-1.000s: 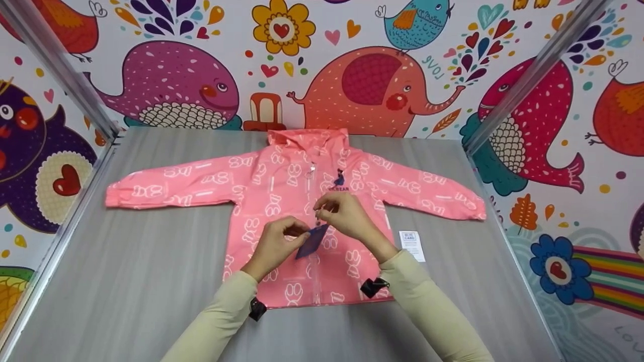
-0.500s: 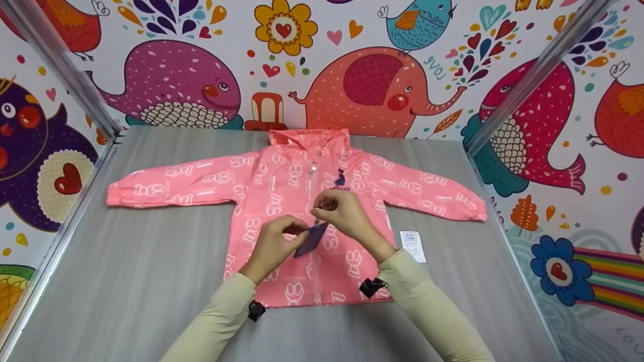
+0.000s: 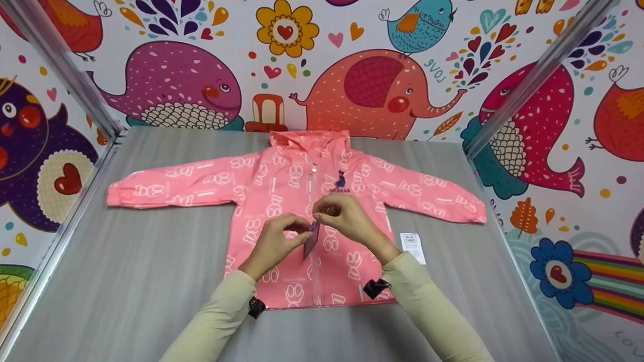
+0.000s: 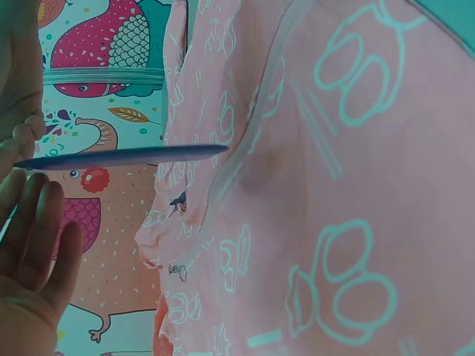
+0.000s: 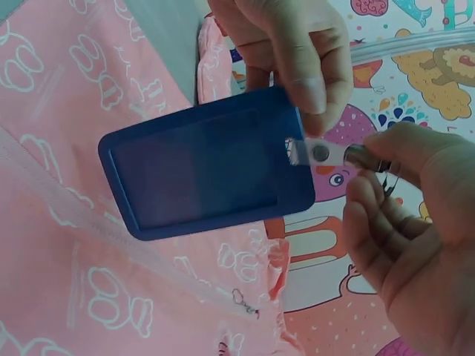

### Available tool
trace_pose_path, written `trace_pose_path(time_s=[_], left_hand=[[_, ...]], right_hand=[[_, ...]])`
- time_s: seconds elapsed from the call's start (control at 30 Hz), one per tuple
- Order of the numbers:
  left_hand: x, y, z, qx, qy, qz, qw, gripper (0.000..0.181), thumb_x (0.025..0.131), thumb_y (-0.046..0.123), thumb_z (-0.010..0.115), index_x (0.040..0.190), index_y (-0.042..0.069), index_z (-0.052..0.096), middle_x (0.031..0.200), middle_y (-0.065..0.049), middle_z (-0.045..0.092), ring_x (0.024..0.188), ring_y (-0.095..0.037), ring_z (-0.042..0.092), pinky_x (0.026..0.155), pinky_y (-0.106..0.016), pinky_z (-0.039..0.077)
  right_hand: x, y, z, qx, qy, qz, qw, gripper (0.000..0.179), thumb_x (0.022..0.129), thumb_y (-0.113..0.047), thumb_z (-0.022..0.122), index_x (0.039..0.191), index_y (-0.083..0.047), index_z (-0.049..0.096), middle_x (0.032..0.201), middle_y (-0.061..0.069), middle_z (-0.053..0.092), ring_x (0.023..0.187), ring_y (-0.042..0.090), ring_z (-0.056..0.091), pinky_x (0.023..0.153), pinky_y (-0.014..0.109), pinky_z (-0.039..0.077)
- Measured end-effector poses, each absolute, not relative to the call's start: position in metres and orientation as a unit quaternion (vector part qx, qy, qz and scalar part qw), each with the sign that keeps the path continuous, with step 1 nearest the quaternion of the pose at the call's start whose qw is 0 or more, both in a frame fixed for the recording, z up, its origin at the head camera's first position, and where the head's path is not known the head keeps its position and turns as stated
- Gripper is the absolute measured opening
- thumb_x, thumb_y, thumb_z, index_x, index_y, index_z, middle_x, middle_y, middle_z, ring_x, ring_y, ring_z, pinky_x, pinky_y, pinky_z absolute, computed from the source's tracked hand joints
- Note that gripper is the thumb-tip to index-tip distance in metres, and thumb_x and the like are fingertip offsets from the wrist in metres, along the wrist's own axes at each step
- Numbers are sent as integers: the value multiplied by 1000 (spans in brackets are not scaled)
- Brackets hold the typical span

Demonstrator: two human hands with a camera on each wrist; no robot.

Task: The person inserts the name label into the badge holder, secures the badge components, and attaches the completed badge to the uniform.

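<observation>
A dark blue badge holder [image 5: 200, 167] with a see-through window hangs above the pink hooded jacket [image 3: 274, 206]. At its top end, my left hand [image 3: 276, 244] pinches it between thumb and fingers. A short clear strap [image 5: 319, 152] with a snap button runs through its slot to a metal clip [image 5: 362, 157]. That clip is pinched by my right hand [image 3: 347, 216]. In the left wrist view the badge holder [image 4: 130, 156] appears edge-on. The jacket lies front up with sleeves spread, and a dark bear print [image 3: 341, 180] shows on its chest.
On the grey table [image 3: 166, 256], a white printed card [image 3: 412, 248] lies right of the jacket. Cartoon-printed walls [image 3: 271, 65] rise behind and at both sides, with metal rails [image 3: 538, 75] along the corners.
The badge holder has turned from showing its flat face to nearly edge-on in the head view. Both hands stay almost in place, keeping hold of the badge holder and its clip.
</observation>
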State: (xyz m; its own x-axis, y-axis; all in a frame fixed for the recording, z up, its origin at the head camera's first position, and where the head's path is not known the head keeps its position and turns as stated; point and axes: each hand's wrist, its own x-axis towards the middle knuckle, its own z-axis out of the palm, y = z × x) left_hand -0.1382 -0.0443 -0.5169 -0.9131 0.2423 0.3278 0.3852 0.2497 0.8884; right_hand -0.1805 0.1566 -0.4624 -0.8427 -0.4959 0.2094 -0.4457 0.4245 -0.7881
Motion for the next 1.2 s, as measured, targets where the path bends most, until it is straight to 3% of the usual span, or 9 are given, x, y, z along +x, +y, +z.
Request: trace_pose_path(time_s=[0.33,0.57,0.77,0.97,1.2], left_hand=[[-145,-34,-517,-201,-796,-562,98,12,88,17,74,99,11,73,94,-3,74,85,-13,71,80,-27,59],[-151,-29,-520,-200,-809,-543,103,10,88,15,74,96,10,75,86,0,72,75,-10,66,74,-26,58],[-153,-26,-519,-190,-847,-483,115,7,90,17,72,95,12,71,80,1,64,71,-11,61,67,-30,55],[-153,-26,-518,-192,-874,-427,127,7,91,19,70,96,14,68,80,2,59,71,-11,56,65,-22,49],[-155,-25,-518,-225,-890,-363,159,9,91,18,66,97,13,71,76,1,57,71,-10,49,62,-24,45]], right_hand=[[-175,164,-475,-255,824,-505,31,13,91,-14,71,100,-6,75,91,12,71,72,9,57,65,20,48],[-172,163,-485,-212,812,-543,28,13,92,-3,66,102,5,69,94,22,71,74,17,63,67,18,52],[-168,167,-485,-197,793,-576,30,12,93,-2,63,102,4,68,96,23,71,74,8,64,69,19,55],[-162,168,-473,-188,771,-606,53,16,93,2,62,105,11,67,97,30,70,73,14,65,69,21,55],[-162,169,-482,-155,747,-644,53,17,89,6,65,104,14,67,91,31,70,68,14,66,67,23,57]])
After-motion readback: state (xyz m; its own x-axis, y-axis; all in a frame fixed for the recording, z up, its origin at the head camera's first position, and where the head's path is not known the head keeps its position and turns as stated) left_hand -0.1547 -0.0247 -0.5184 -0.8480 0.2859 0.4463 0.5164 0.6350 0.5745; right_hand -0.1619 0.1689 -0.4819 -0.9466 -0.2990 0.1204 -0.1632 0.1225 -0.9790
